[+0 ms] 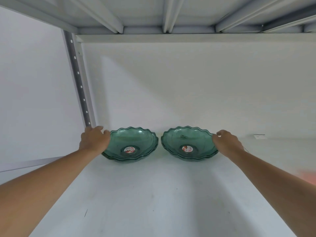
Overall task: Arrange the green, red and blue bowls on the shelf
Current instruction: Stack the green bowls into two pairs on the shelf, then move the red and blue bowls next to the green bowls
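We work inside a white metal shelf (153, 194) bay: a flat white deck below, a ribbed deck overhead, a perforated upright (77, 79) at 10 o'clock and a plain white wall behind.

Two stacks of translucent green bowls sit side by side near the back of the deck, almost rim to rim but apart. Each stack appears to hold two or three nested bowls, judging by the layered scalloped rims; a round label shows in the well of each top bowl. We see no red or blue bowls here; a blurred reddish patch at 4 o'clock cannot be identified.

Hand state:
- Our left hand (94, 139) cups the outer rim of the left green stack (131, 144) at its 9 o'clock side, fingers curled loosely over the edge. We cannot tell whether it grips or only rests.
- Our right hand (226, 142) meets the right green stack (188, 142) at its 3 o'clock rim, thumb and fingertips pinched at the edge.

The step in hand appears to be squaring the green stacks into place. To do it well:
1. Keep both stacks flat on the deck; slide rather than lift, since nested bowls may separate.
2. Apply pressure low on the rim to avoid tipping.
3. Keep a narrow gap between stacks so scalloped edges do not interlock.
4. Leave deck space at 3 o'clock for the remaining colours.
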`<action>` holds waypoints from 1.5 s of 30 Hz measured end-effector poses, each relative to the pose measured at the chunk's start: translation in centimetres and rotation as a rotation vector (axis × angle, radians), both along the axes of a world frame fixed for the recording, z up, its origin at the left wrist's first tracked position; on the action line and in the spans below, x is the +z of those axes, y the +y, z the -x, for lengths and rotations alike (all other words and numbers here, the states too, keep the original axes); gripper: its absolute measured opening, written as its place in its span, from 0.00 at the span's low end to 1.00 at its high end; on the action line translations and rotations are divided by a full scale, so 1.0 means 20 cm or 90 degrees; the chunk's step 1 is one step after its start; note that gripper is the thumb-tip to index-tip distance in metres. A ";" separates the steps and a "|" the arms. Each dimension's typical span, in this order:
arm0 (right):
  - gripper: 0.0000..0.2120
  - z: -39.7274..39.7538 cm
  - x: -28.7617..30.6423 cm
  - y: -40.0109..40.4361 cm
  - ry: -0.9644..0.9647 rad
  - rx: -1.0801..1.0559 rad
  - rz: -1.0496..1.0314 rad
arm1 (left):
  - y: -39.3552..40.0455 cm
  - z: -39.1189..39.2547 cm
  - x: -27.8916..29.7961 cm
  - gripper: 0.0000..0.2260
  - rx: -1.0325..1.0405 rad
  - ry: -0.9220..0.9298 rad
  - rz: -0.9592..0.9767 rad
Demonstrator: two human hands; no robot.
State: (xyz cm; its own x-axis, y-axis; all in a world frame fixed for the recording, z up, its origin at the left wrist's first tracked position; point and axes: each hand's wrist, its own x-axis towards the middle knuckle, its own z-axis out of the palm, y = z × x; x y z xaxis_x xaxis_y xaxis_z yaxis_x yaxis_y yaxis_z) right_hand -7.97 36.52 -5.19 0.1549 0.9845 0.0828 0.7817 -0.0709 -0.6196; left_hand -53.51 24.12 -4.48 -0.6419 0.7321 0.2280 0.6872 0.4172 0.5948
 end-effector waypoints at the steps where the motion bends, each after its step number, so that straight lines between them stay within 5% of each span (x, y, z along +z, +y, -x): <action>1: 0.23 0.00 0.02 0.00 -0.013 0.003 -0.024 | -0.01 -0.02 0.04 0.29 -0.032 0.017 -0.029; 8: 0.28 0.09 0.17 -0.12 -0.086 0.110 -0.132 | 0.04 -0.33 0.26 0.31 -0.235 0.020 -0.118; 18: 0.29 -0.11 0.10 -0.39 -0.114 0.075 -0.118 | 0.14 -0.87 0.08 0.32 -0.396 -0.035 -0.115; 31: 0.29 -1.00 0.18 -0.73 -0.071 0.059 -0.183 | 0.00 -1.79 0.16 0.26 -0.425 -0.019 -0.106; 45: 0.25 -2.00 0.19 -0.98 -0.133 -0.019 -0.104 | -0.03 -2.83 0.08 0.23 -0.536 -0.024 -0.089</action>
